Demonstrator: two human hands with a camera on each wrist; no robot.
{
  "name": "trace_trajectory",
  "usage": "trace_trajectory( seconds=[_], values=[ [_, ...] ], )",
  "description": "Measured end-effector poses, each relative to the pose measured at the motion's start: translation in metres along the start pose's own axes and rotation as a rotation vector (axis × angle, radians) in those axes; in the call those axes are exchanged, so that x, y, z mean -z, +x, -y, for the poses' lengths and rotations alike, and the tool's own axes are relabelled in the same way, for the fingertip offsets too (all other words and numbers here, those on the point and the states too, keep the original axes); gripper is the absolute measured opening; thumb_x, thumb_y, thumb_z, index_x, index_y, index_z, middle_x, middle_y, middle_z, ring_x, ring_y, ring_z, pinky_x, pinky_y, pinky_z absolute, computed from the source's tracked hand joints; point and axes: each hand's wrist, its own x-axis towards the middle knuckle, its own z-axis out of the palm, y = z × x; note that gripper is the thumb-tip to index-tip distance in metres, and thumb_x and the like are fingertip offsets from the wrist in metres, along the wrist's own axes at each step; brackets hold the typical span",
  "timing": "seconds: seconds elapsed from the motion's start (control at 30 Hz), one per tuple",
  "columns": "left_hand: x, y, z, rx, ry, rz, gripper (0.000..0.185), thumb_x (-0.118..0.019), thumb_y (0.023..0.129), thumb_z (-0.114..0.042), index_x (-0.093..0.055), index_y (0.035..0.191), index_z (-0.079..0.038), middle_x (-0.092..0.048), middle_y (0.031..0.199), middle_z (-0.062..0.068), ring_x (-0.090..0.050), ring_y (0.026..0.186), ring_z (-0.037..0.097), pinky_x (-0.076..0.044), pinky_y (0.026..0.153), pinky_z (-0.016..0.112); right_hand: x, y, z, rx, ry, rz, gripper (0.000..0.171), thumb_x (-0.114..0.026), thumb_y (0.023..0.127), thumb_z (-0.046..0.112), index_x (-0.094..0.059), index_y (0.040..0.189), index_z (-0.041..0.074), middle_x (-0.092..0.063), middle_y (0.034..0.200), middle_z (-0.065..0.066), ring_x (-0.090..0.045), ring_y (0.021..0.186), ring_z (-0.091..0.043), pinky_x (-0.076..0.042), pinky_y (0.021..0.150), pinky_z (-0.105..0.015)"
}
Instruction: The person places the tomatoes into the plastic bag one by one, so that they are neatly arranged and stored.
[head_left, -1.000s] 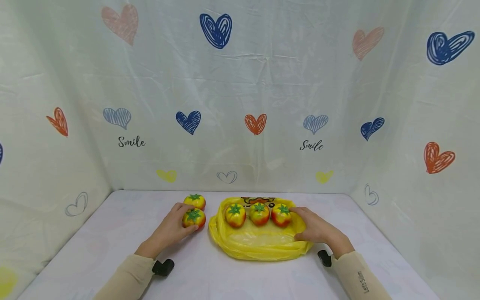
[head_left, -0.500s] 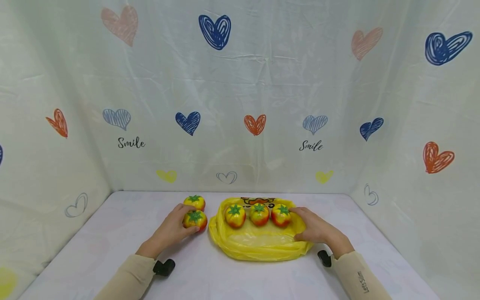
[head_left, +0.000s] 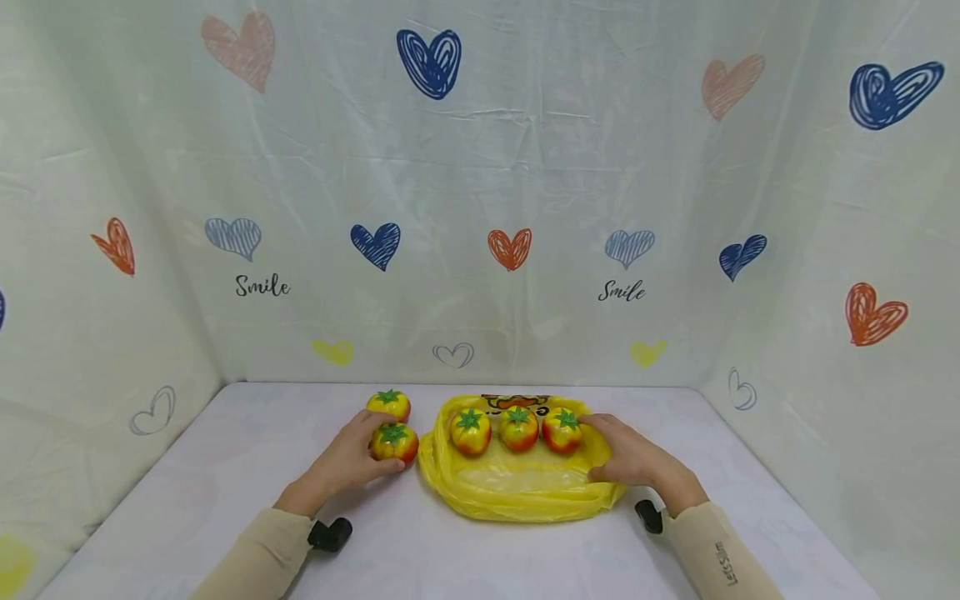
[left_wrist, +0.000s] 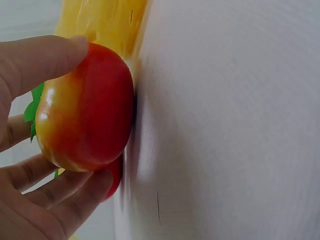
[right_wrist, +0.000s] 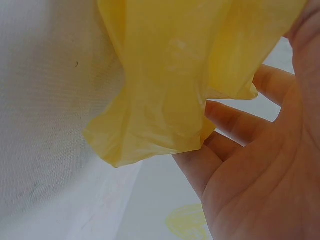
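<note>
My left hand point(head_left: 352, 454) holds a yellow-red tomato point(head_left: 395, 444) with a green leafy top, thumb on its near side and fingers on its far side. In the left wrist view this tomato point(left_wrist: 95, 110) stands on or just above the white tabletop. Another tomato point(head_left: 388, 403) sits right behind it. Close to their right lies a yellow plastic bag point(head_left: 525, 504), spread open, with three tomatoes point(head_left: 518, 428) in a row inside. At the bag's right edge rests my right hand point(head_left: 633, 454), fingers spread beside the rightmost tomato; in its wrist view the fingers reach behind yellow plastic point(right_wrist: 160, 90).
A white cloth point(head_left: 525, 558) covers the table. Pale curtains point(head_left: 450, 167) printed with hearts hang behind and on both sides. Dark wrist devices point(head_left: 328, 535) sit at both cuffs.
My left hand has brought its tomato a little to the right and nearer to me, up beside the bag's left edge. The right hand and the bag stay where they were.
</note>
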Motion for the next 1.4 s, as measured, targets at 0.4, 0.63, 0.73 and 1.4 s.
trace_trajectory(
  seconds=[0.4, 0.63, 0.73, 1.4],
  values=[
    [-0.0012, -0.0001, -0.0058, 0.032, -0.001, 0.017, 0.067, -0.085, 0.071, -0.026, -0.053, 0.129, -0.012, -0.048, 0.127, 0.009, -0.05, 0.112, 0.028, -0.043, 0.097, 0.052, 0.0003, 0.0005, -0.0012, 0.005, 0.0, -0.002, 0.079, -0.083, 0.071, 0.021, -0.045, 0.14, 0.013, -0.04, 0.144, -0.013, -0.04, 0.129, -0.035, -0.033, 0.105, -0.055],
    [-0.0014, -0.0002, -0.007, 0.037, -0.001, 0.017, 0.067, -0.085, 0.071, -0.025, -0.053, 0.129, -0.012, -0.048, 0.128, 0.009, -0.05, 0.112, 0.028, -0.044, 0.097, 0.052, 0.0005, -0.0002, -0.0007, -0.004, -0.004, -0.004, 0.079, -0.083, 0.071, 0.021, -0.045, 0.14, 0.014, -0.04, 0.144, -0.012, -0.04, 0.129, -0.034, -0.033, 0.105, -0.054],
    [-0.0016, -0.0004, -0.0066, 0.032, 0.001, 0.016, 0.067, -0.085, 0.071, -0.023, -0.054, 0.129, -0.012, -0.048, 0.128, 0.009, -0.05, 0.113, 0.028, -0.043, 0.097, 0.052, 0.0009, -0.0004, 0.0004, -0.008, 0.001, -0.003, 0.079, -0.083, 0.071, 0.021, -0.045, 0.14, 0.014, -0.04, 0.144, -0.011, -0.04, 0.13, -0.034, -0.033, 0.105, -0.054],
    [0.0052, -0.0021, -0.0095, -0.059, -0.022, -0.01, 0.067, -0.084, 0.072, -0.024, -0.053, 0.13, -0.013, -0.047, 0.13, 0.006, -0.05, 0.112, 0.025, -0.045, 0.096, 0.049, 0.0001, -0.0004, -0.0004, 0.003, -0.002, -0.005, 0.08, -0.083, 0.07, 0.021, -0.045, 0.14, 0.013, -0.04, 0.143, -0.013, -0.04, 0.129, -0.035, -0.033, 0.104, -0.056]
  ],
)
